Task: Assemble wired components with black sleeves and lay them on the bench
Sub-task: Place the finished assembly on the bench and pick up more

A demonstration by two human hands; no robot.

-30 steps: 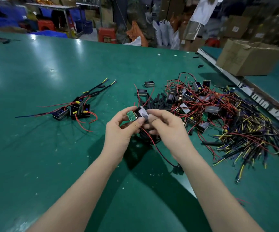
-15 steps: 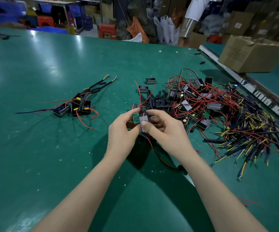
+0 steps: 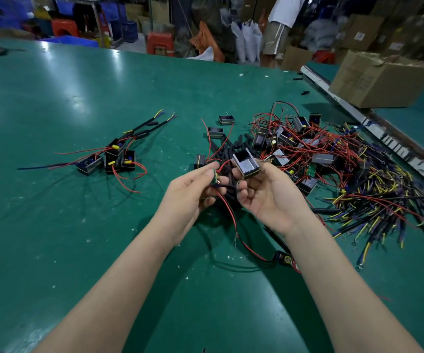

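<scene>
Green matting covers the bench [image 3: 78, 225], the largest item, filling the view from 6 o'clock to 12 o'clock.

Cardboard box [image 3: 379, 80]: brown, at 2 o'clock, resting beyond a pale strip that runs along the bench edge.

Loose parts heap [image 3: 333, 164]: at 3 o'clock, a tangle of red wires, small black housings and circuit boards; its outer side runs into bundles of black-sleeved leads with yellow and blue ends [image 3: 384, 207].

Finished group [image 3: 111, 159]: at 9 to 10 o'clock, well apart from the heap, several black housings lying together on the matting, red wires trailing from them and two black-sleeved leads reaching toward 11 o'clock.

Black sleeves [image 3: 233, 149]: short loose tubes piled at centre, just beyond the hands toward 12 o'clock.

Right hand [image 3: 269, 197]: at centre, palm up, fingers curled. Thumb and fingers grip an open black housing [image 3: 245, 163] held clear of the bench, its hollow facing the camera.

Left hand [image 3: 190, 194]: just beside the right hand, on its 9 o'clock side. Thumb and forefinger pinch a small green circuit board [image 3: 216, 178], also held clear of the bench. Board and housing are near each other but apart.

Red wire [image 3: 228, 207]: runs from the board down between the two hands toward 6 o'clock, ending on the matting.

Single black housings [image 3: 226, 119]: two lie separately at 12 o'clock, between the finished group and the heap.
</scene>
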